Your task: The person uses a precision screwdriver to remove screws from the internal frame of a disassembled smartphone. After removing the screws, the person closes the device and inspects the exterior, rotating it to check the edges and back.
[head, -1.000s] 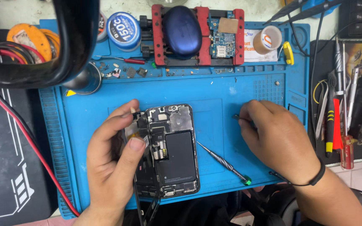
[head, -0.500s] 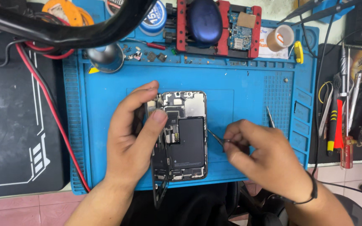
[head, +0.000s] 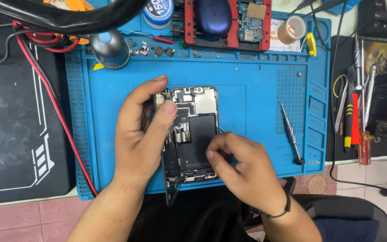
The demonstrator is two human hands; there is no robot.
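While the left hand (head: pixel 142 134) grips the opened phone (head: pixel 189 132) along its left edge, its thumb tip presses on the upper left of the phone's exposed inside and the curled fingers wrap the top left corner. The right hand (head: pixel 242 168) is pinched shut, thumb and forefinger meeting over the phone's dark battery near its lower right part; a thin metal tip shows just right of the phone beside those fingers, but whether it belongs to a tool in the pinch cannot be told. A dark band sits on the right wrist.

The phone lies face open near the middle of the blue work mat (head: pixel 256 96), its lower end at the mat's near edge, with the detached screen hanging edge-on below the phone's lower left corner. Right of the phone, well apart, a slim screwdriver (head: pixel 290 133) lies on the mat. Beyond the phone's top, at the mat's far edge, stand a red board holder (head: pixel 229 22), a roll of tape (head: pixel 291 29) and a round metal dish (head: pixel 109 48). Left of the phone, red and black cables (head: pixel 54 103) run past the mat's edge.
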